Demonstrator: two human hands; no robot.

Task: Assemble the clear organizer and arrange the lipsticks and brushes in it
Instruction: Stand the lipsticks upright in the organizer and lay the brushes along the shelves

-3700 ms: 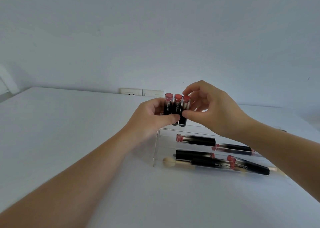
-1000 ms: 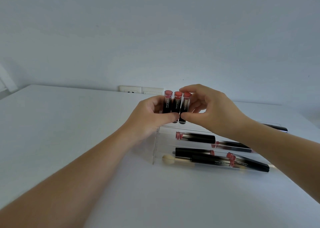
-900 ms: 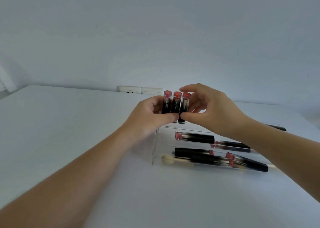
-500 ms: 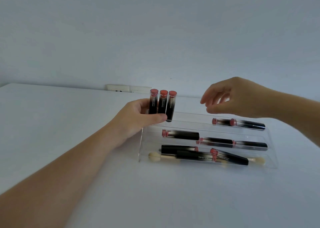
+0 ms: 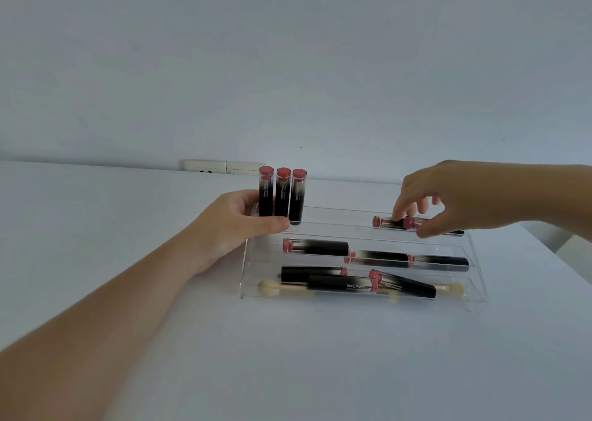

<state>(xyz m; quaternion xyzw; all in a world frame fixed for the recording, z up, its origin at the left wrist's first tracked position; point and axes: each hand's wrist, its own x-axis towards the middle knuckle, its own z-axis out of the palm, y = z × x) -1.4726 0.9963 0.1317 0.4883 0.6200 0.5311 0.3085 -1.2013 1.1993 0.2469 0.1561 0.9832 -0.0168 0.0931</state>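
Steadying three upright lipsticks [image 5: 282,196] in left hand [image 5: 237,228] at organizer's [image 5: 474,279] ten o'clock corner, right hand [image 5: 455,199] fingers parted over lying lipsticks [image 5: 397,222], long axes nine-to-three, at one o'clock.

The right hand [image 5: 461,196] let go of the three upright lipsticks [image 5: 282,196] (it had pinched them together with the left) and crossed to the right end of the organizer's [image 5: 477,260] back tier, where its fingers came down on the lipsticks lying there [image 5: 384,222]; the view swung rightward
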